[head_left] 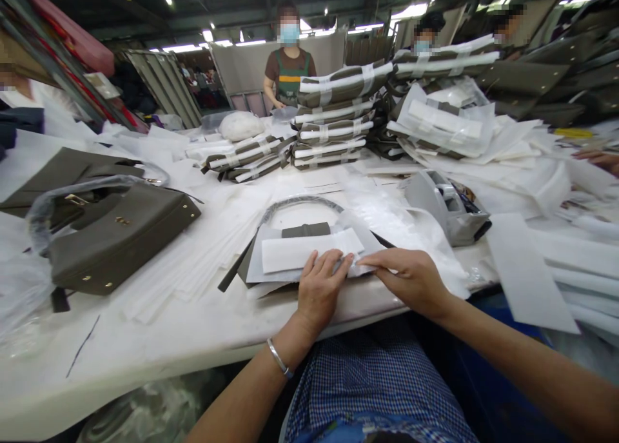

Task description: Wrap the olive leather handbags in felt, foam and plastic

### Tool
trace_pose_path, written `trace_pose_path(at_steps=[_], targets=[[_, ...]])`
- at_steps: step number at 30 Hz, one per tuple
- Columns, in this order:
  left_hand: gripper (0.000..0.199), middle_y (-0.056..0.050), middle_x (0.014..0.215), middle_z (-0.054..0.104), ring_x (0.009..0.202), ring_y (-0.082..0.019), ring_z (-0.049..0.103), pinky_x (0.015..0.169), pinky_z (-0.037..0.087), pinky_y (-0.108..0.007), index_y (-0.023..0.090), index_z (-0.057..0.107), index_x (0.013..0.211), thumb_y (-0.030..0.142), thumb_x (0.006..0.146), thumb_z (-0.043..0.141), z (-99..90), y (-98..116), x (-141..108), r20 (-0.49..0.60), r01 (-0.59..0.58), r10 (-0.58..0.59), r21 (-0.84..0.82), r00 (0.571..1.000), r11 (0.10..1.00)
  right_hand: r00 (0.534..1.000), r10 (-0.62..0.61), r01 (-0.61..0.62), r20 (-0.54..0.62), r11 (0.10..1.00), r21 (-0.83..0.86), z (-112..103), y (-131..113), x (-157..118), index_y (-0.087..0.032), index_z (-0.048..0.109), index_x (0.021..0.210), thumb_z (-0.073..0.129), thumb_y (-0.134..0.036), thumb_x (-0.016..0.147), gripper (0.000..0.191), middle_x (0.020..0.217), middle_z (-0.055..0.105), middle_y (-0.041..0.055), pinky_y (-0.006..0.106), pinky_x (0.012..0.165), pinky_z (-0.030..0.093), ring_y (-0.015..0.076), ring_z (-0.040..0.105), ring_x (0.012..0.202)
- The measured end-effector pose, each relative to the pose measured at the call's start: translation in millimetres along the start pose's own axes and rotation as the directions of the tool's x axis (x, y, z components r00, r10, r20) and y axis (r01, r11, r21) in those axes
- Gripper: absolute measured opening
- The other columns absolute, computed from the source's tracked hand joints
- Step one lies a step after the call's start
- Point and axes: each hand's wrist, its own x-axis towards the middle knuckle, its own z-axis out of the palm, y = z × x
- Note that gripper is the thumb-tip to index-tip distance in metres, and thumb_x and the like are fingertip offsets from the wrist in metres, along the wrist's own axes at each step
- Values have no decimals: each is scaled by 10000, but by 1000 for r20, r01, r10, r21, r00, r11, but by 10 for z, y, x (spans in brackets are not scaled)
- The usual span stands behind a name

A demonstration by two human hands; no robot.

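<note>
A dark olive handbag (305, 230) lies on the table in front of me, its wrapped handle (302, 201) arching away. White sheet material covers most of it, with a white foam strip (309, 249) across the top. My left hand (320, 285) lies on the near edge of the strip and bag, fingers stretched out and pressing down. At the right end of the strip, my right hand (411, 278) has thumb and forefinger pinched together. Whatever is between those fingertips is too small to make out. A grey tape dispenser (447, 207) stands just beyond my right hand.
Two olive handbags (123, 236) sit at the left. Stacked wrapped bags (336, 117) rise at the back, with more bundles (440, 120) to their right. Loose white sheets (529, 269) hang over the right edge. A masked person (289, 69) stands across the table.
</note>
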Motion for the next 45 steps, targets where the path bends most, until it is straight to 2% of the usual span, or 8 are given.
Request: trace_pose_path(at_steps=[8,13,18,27,32,35,39,45], targets=[[120,-34,1120,698,981,-187,642,883,523,-313,204,639,1033,167,924,605,6,-22,38,-80,35,-42,-85,996,996,942,300,-301,150,953,-13,270,356,558,-316,783,806,704,-229,834,120,845,776,-73,309,805,547,193,731,834],[105,-37,1098,707,952,-185,652,865,524,-310,204,624,1029,176,934,590,-7,-32,48,-48,57,-64,-131,997,990,949,234,-223,213,972,-75,458,534,607,-282,746,736,768,-247,779,59,849,738,-14,341,824,506,218,655,945],[296,-31,1327,631,1080,-192,629,948,500,-319,231,589,1251,176,964,546,-3,-50,26,-39,11,-16,-118,999,993,923,230,-236,309,972,-19,519,640,634,-221,677,715,773,-234,770,111,763,680,-4,327,781,461,208,597,874],[430,-75,1319,639,1163,-249,600,1006,507,-367,118,545,1353,83,925,529,-11,-31,64,-4,-83,84,41,996,996,965,223,-223,137,975,-9,621,621,548,-219,690,778,761,-228,804,76,1034,692,32,327,927,486,190,633,1021],[483,-72,1319,641,1144,-247,605,984,540,-362,102,528,1366,61,886,562,-31,-14,57,-6,-94,95,78,995,992,961,275,-276,-26,961,-22,65,771,391,-229,710,967,641,-211,887,107,1115,723,38,322,999,485,179,654,1075],[499,-66,1313,645,1138,-241,610,983,545,-356,127,525,1371,58,878,557,-37,-17,60,-11,-84,85,67,996,994,895,418,-434,-156,897,-83,-574,1114,310,-202,705,1049,612,-247,891,189,1168,709,82,414,1057,449,230,635,1125],[487,-70,1292,657,1124,-244,621,980,547,-356,156,540,1358,67,879,545,-44,-20,71,-36,-80,81,40,996,996,698,675,-707,-240,703,-80,-1235,1628,261,-159,711,1005,636,-236,861,180,1097,726,127,444,1008,490,278,667,1068],[465,-61,1274,669,1106,-234,631,960,554,-343,145,540,1352,74,892,546,-51,-10,80,-57,-64,66,32,996,997,384,922,-922,50,380,78,-1356,1993,300,-119,672,758,608,-317,935,273,733,726,102,310,682,600,189,711,679]])
